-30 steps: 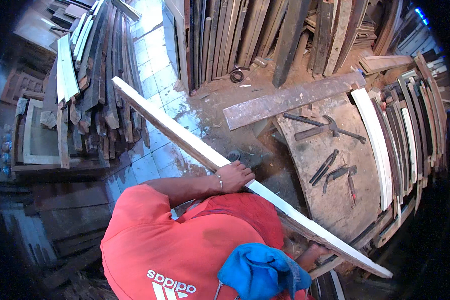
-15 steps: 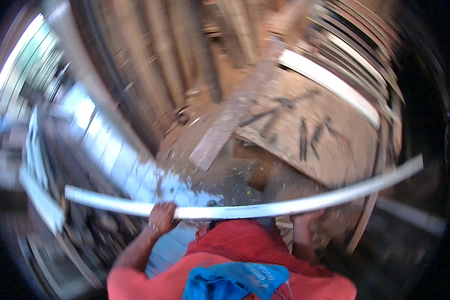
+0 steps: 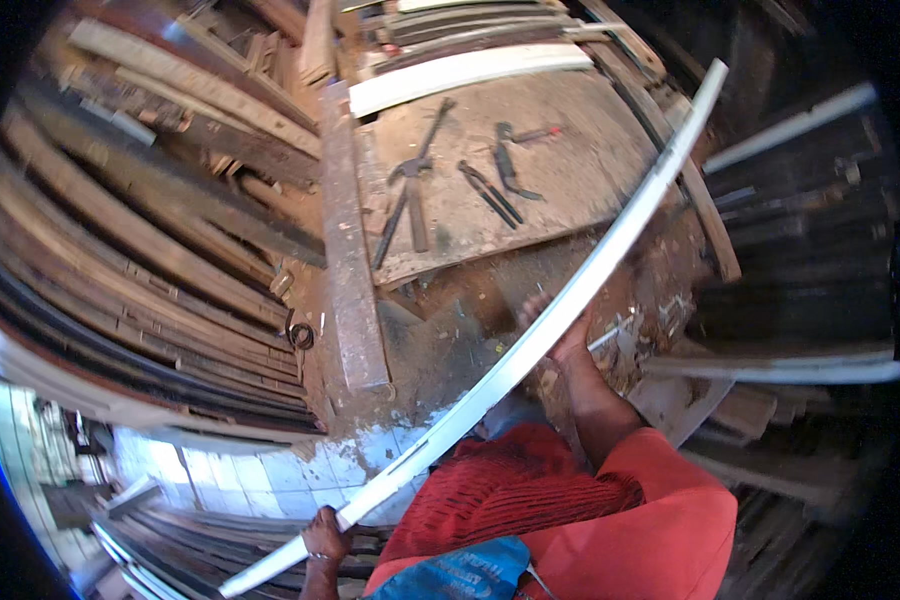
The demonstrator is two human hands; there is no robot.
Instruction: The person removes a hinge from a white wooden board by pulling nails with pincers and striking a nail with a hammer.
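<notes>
A long, narrow white board [image 3: 480, 402] lies diagonally across me, its lower end at the near left and its upper end at the far right. Dark slot-like marks show along its edge. My left hand [image 3: 325, 538] is closed round it close to the lower end. Farther up, my right hand [image 3: 573, 340] grips the board from beneath, with fingertips showing past its far side. Beyond the board, a claw hammer [image 3: 416, 205], pincers [image 3: 490, 195] and another dark tool [image 3: 507, 165] rest on a worn wooden worktop [image 3: 570, 130].
A brown plank [image 3: 352, 270] runs along the worktop's left side, and a white board [image 3: 470, 78] lies along its back. Stacked timber [image 3: 120, 250] fills the left. More lengths [image 3: 810, 370] are piled at right. Pale tiled floor [image 3: 240, 475] shows at lower left.
The view has turned rightward, bringing the worktop to the middle. The white board has gone from nearly level to a steep diagonal, its right end raised. Both hands still hold it.
</notes>
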